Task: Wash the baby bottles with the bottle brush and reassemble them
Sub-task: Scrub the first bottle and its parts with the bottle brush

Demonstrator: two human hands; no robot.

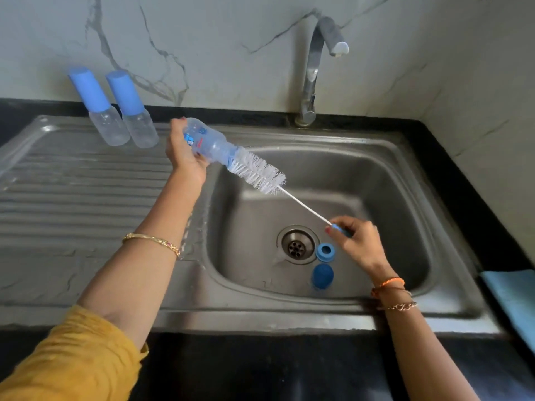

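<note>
My left hand (183,153) grips a clear baby bottle (207,141) with blue print, held on its side over the sink's left rim, mouth pointing right. The white bristle head of the bottle brush (257,172) sits just at the bottle's mouth, most of the bristles outside. Its thin wire runs down to the blue handle, which my right hand (357,241) pinches above the basin. A blue screw ring (325,251) and a blue cap (322,276) lie on the basin floor beside the drain (296,246). Two capped bottles (98,110) (133,111) stand on the drainboard at the back left.
The steel sink (376,180) has a ribbed drainboard (72,198) on its left. A chrome tap (314,70) rises behind the basin, no water running. A blue cloth (512,299) lies on the black counter at the right edge. A marble wall stands behind.
</note>
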